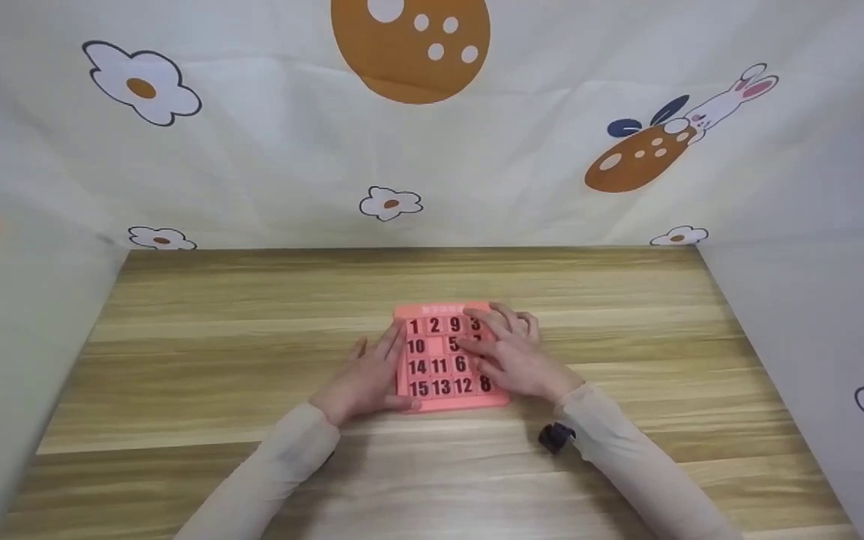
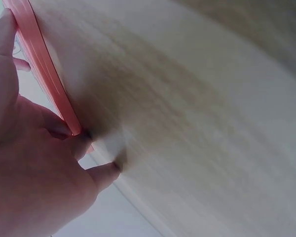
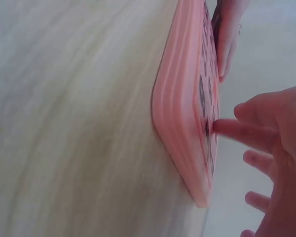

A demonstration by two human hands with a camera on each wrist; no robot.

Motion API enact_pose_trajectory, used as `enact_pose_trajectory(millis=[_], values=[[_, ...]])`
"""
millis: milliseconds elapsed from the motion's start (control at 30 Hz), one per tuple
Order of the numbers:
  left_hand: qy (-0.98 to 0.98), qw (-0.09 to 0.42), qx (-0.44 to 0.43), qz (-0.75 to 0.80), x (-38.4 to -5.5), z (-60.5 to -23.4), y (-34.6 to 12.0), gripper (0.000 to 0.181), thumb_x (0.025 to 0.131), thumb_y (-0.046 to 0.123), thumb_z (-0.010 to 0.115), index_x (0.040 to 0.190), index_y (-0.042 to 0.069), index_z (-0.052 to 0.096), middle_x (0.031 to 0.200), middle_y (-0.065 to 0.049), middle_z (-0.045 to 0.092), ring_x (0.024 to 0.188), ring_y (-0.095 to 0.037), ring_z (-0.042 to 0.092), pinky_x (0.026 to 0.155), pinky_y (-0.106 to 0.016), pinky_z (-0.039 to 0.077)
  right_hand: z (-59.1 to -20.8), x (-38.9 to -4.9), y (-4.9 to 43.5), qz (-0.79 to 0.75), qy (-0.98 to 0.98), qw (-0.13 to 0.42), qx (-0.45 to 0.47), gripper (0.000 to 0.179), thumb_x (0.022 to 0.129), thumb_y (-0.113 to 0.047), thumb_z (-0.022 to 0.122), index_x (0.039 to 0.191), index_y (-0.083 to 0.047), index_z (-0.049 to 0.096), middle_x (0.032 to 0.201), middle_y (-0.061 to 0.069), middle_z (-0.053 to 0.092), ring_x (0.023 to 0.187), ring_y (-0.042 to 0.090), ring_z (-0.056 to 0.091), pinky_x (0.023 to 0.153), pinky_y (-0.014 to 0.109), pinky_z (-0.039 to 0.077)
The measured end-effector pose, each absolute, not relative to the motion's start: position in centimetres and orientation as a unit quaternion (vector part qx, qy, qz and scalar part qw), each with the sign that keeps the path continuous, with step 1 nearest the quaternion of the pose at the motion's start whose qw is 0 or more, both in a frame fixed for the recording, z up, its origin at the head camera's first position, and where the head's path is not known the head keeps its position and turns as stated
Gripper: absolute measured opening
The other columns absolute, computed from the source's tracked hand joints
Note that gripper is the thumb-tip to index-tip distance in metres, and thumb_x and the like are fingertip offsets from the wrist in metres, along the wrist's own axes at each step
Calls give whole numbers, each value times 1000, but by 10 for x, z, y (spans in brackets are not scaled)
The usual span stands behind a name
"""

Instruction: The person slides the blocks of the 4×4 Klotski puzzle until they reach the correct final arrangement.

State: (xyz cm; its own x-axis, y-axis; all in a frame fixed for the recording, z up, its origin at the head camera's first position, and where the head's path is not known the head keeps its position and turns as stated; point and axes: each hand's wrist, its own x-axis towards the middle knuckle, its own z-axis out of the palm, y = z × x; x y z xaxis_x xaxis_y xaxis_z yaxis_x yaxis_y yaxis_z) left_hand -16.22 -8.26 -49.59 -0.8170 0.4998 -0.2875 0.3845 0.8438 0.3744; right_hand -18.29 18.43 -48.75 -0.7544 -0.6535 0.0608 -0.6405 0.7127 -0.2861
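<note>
A pink number slide puzzle (image 1: 451, 403) lies flat on the wooden table, its black-numbered tiles facing up. The second row has a gap between the 10 tile (image 1: 416, 346) and the 5 tile (image 1: 453, 344). My left hand (image 1: 361, 382) holds the puzzle's left side, thumb on the near rim and fingers along the edge. Over the right part, my right hand (image 1: 518, 356) has its fingers spread, one fingertip at the 5 tile; it covers some right-hand tiles. In the right wrist view, one finger (image 3: 244, 134) touches the tile face of the puzzle (image 3: 180, 106).
The wooden table (image 1: 214, 315) extends on all sides of the puzzle. Behind it and along both sides hangs a pale cloth (image 1: 274, 150) printed with flowers, orange shapes and a rabbit. A small black object (image 1: 554, 437) is by the right sleeve cuff.
</note>
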Motion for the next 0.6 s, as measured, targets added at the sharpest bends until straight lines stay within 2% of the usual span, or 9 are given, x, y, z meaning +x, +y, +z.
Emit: enact_pose_trajectory(millis=[133,200,367,600], values=[[940,192,238,153,-162,-496,-84,114,80,61,66,153,-1,3,160,-14,-5,146,-27,5,115,-52,5,-489,-181,176,-129,920,48,-366,46,96,-32,56,141,-20,53,157,13,23,141,43,13,106,68,13],[939,191,241,156,-162,-495,-84,113,80,60,66,153,-2,5,160,-14,-4,146,-27,5,115,-52,6,-490,-182,172,-135,918,49,-370,46,96,-32,55,141,-20,53,156,12,23,141,42,13,106,67,13],[938,192,242,157,-161,-494,-85,113,80,60,66,153,-2,5,160,-15,-4,146,-28,6,115,-52,6,-490,-185,165,-152,920,11,-362,40,95,-27,57,134,-17,60,155,12,27,139,42,18,106,65,16],[940,192,236,151,-161,-495,-84,114,80,61,64,154,1,2,160,-13,-7,146,-25,1,115,-50,4,-497,-189,170,-141,941,-1,-307,50,94,-30,57,139,-8,52,153,19,27,138,43,20,106,62,19]])
